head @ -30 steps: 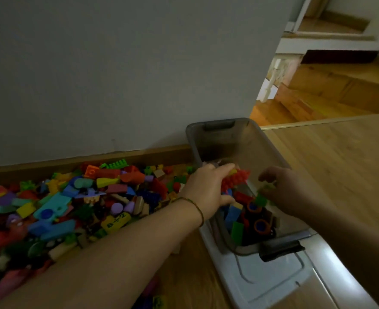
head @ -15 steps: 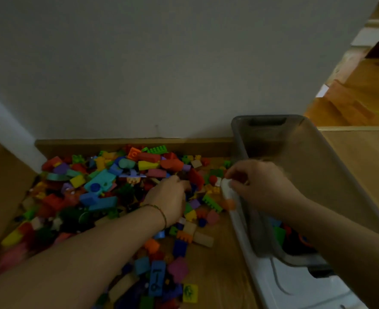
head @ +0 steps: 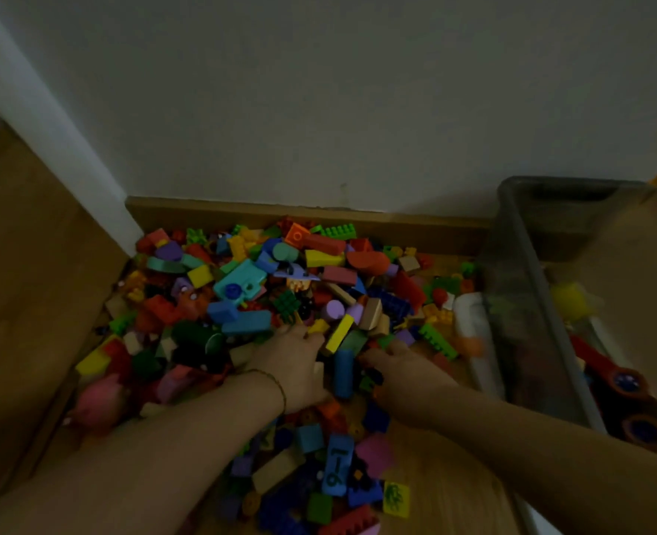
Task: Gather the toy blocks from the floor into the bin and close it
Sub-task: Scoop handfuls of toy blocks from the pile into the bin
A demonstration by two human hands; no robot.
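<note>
Left hand (head: 292, 364) and right hand (head: 400, 374) both rest on the toy blocks (head: 249, 287), fingertips buried, so cannot tell if either grip is spread or curled. Blue cylinder (head: 343, 374) lies between them. The pile lies on the floor (head: 442, 496) against the baseboard (head: 242, 210). The grey bin (head: 524, 303) stands just right of it, open, with some blocks inside.
</note>
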